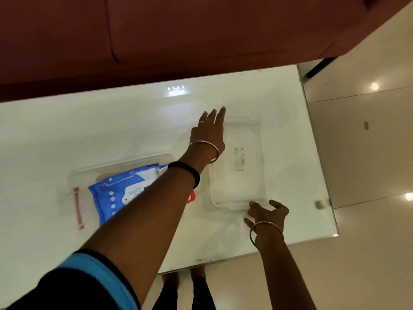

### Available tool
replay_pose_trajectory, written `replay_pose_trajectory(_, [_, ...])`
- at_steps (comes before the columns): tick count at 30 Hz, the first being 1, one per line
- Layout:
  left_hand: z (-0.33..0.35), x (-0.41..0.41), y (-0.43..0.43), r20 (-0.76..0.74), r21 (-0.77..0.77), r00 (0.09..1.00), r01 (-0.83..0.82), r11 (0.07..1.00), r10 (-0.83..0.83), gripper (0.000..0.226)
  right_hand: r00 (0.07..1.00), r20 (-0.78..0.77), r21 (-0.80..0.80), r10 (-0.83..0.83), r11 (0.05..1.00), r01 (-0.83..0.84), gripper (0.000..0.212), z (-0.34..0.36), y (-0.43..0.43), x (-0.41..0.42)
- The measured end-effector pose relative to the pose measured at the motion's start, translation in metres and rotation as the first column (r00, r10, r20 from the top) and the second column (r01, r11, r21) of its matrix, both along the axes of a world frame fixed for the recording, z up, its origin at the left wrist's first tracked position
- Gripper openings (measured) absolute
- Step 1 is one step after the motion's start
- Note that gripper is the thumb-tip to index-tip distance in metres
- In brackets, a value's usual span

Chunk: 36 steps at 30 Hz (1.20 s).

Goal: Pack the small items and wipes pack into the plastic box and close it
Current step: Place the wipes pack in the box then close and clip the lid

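Observation:
A clear plastic box (121, 164) with a pink latch (77, 208) and a red latch (191, 196) stands on the white table's left half. A blue wipes pack (117, 192) lies tilted inside it, partly hidden by my left forearm. To the right of the box, the clear lid (239, 182) lies flat on the table. My left hand (209, 133) stretches over the lid's far left edge with fingers spread and holds nothing. My right hand (268, 214) hovers at the lid's near right corner, fingers curled and apart. The small items are not visible.
The glossy white table (111, 121) ends at the right and near edges close to the lid. A dark red sofa (178, 30) runs along its far side. Beige floor tiles (368, 153) lie to the right, and my feet (178, 278) show below the table's edge.

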<state>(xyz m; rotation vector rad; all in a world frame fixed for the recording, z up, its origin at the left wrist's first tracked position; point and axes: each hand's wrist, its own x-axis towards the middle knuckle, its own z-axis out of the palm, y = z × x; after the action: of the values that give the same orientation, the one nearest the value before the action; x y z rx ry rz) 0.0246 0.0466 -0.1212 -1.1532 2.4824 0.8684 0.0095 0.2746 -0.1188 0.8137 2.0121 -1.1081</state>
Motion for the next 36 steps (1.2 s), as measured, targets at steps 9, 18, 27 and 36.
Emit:
replay_pose_trajectory(9, [-0.006,-0.022,-0.009,0.081,-0.011,0.996,0.042,0.999,-0.041,0.053,0.993,0.023,-0.051,-0.116,0.992,0.117,0.040,-0.007,0.006,-0.018])
replay_pose_trajectory(18, [0.054,0.024,-0.036,-0.317,0.368,0.849,-0.301,0.880,0.423,0.038,0.935,-0.350,-0.272,-0.059,0.961,-0.041,0.028,0.030,0.019,-0.009])
replay_pose_trajectory(27, [0.102,0.120,-0.050,-0.193,0.878,0.337,-0.359,0.316,0.921,0.033,0.897,-0.382,-0.647,-0.224,0.758,-0.087,0.044,0.088,-0.047,0.005])
replay_pose_trajectory(36, [0.103,0.265,-0.041,-0.252,0.932,0.141,-0.229,0.279,0.957,0.051,0.970,-0.203,-0.780,-0.131,0.621,-0.079,0.025,0.103,-0.079,0.064])
